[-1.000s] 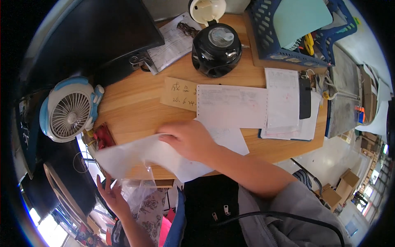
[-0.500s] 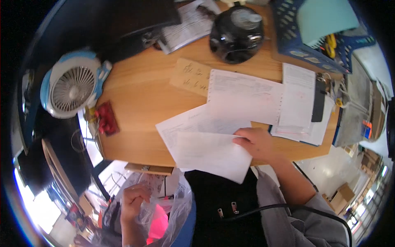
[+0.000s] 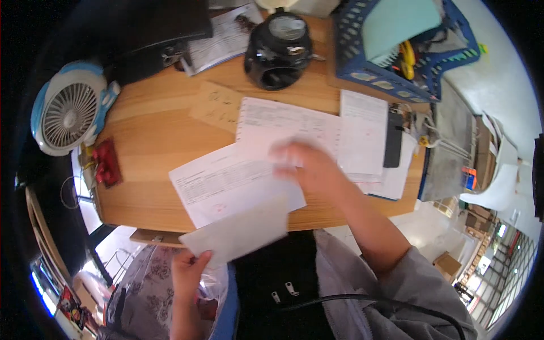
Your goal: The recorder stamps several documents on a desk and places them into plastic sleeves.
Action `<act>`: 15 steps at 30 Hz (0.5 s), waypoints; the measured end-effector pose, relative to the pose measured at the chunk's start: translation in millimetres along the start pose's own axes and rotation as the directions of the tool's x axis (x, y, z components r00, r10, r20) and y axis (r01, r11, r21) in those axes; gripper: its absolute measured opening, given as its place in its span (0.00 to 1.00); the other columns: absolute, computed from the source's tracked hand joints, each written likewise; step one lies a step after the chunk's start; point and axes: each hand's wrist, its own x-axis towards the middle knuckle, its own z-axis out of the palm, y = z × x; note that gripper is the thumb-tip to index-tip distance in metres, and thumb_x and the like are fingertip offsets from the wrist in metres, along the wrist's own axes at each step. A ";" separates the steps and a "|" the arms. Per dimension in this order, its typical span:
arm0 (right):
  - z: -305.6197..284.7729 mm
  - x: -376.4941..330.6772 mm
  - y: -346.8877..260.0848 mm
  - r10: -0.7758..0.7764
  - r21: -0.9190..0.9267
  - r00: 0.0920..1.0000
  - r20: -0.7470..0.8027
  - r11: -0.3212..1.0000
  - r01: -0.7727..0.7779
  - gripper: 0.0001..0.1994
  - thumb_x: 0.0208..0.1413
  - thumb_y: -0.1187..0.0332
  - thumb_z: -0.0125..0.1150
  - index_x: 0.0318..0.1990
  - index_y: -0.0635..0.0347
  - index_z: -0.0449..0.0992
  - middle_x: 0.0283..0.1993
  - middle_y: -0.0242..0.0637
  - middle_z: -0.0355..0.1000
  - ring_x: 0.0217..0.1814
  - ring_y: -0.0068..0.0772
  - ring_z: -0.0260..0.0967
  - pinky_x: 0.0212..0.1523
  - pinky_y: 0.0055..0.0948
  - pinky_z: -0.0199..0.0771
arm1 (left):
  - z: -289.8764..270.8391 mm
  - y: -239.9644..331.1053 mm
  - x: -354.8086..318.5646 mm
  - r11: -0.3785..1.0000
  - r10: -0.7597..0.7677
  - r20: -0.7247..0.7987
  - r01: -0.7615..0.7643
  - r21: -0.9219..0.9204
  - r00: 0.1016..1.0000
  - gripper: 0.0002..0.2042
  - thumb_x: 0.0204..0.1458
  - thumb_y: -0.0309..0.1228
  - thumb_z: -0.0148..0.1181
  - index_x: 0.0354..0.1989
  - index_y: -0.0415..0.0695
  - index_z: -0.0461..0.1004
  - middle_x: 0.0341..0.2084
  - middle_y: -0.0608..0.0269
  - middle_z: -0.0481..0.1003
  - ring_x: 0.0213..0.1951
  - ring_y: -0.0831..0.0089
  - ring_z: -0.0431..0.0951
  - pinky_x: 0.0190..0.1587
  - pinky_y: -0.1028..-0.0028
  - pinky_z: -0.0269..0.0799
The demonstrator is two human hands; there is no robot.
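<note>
A blank-looking white sheet of paper (image 3: 241, 231) is pinched at its lower left corner by my left hand (image 3: 190, 269), thumb on top. The sheet tilts over the front edge of the desk and covers part of a printed form (image 3: 226, 184) lying there. My right hand (image 3: 300, 164) is above the printed papers, its fingers smeared by motion, so their closure is unclear. Beneath and beyond it lies a page with perforated sides (image 3: 283, 122). A brown envelope (image 3: 215, 106) with handwriting sticks out to its left.
On the wooden desk (image 3: 141, 192) stand a black round appliance (image 3: 277, 54), a blue basket (image 3: 391, 85), a blue-white fan (image 3: 71, 116) and a red object (image 3: 107, 161). A clipboard (image 3: 392, 141) with papers lies at the right. A plastic-lined blue bin (image 3: 228, 306) is below.
The white sheet has passed from my right hand to my left, which rose from the bin. My right hand has moved farther over the papers. The whole view has shifted.
</note>
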 end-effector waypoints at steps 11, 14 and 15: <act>-98.0 -104.8 114.3 0.412 -0.032 0.400 -0.819 0.662 -0.749 0.17 0.46 0.61 0.66 0.39 0.60 0.69 0.39 0.45 0.68 0.44 0.50 0.67 0.44 0.43 0.68 | 1.4 9.2 -2.4 0.989 0.135 -0.056 -0.132 0.059 0.989 0.06 0.52 0.22 0.58 0.38 0.35 0.75 0.32 0.63 0.77 0.35 0.80 0.74 0.40 0.78 0.69; -71.6 -133.0 123.5 0.484 -0.126 0.550 -0.680 0.662 -0.739 0.19 0.47 0.64 0.65 0.44 0.60 0.67 0.44 0.47 0.66 0.46 0.51 0.66 0.44 0.45 0.68 | 15.4 18.7 4.6 0.989 0.123 -0.010 -0.122 0.085 0.992 0.07 0.52 0.22 0.59 0.38 0.35 0.75 0.33 0.63 0.77 0.35 0.80 0.74 0.41 0.78 0.68; -61.1 -130.8 129.4 0.335 -0.238 0.668 -0.664 0.752 -0.614 0.20 0.47 0.65 0.64 0.45 0.60 0.66 0.46 0.48 0.65 0.46 0.52 0.66 0.44 0.45 0.68 | 21.5 21.5 7.4 0.989 0.123 0.004 -0.123 0.087 0.992 0.07 0.52 0.22 0.59 0.38 0.35 0.74 0.33 0.63 0.77 0.35 0.80 0.74 0.42 0.78 0.68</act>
